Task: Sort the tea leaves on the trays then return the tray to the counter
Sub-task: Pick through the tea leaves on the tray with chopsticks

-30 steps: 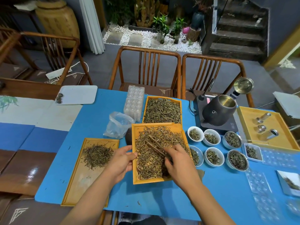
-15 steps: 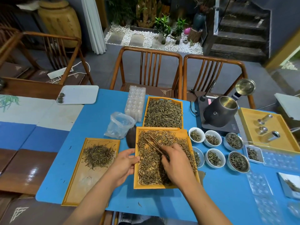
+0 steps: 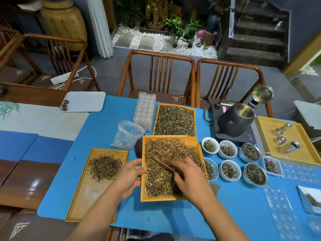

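Now that the middle tray (image 3: pixel 194 141) is squared up, left hand (image 3: pixel 129 178) grips its edge, right hand (image 3: pixel 189 178) fingers pinching tweezers (image 3: pixel 163 162) mid-leaves (image 3: pixel 159 180): sorting ongoing.

Trays holding loose tea: three: near tray (image 3: pixel 192 142), far tray (image 3: pixel 157 119), left tray (image 3: pixel 83 197). One more wooden tray (image 3: pixel 302 154) at right carries three metal cylinders (image 3: pixel 284 136). One white tray (image 3: pixel 86 102), two dark lumps on it. Round cups of tea (image 3: pixel 227 150): seven (one half hidden behind the near tray). One small square dish (image 3: pixel 271 166). One kettle (image 3: pixel 234 122). One plastic bag (image 3: pixel 127 134). Chairs at the far side (image 3: pixel 158 73): two. Hands: two.
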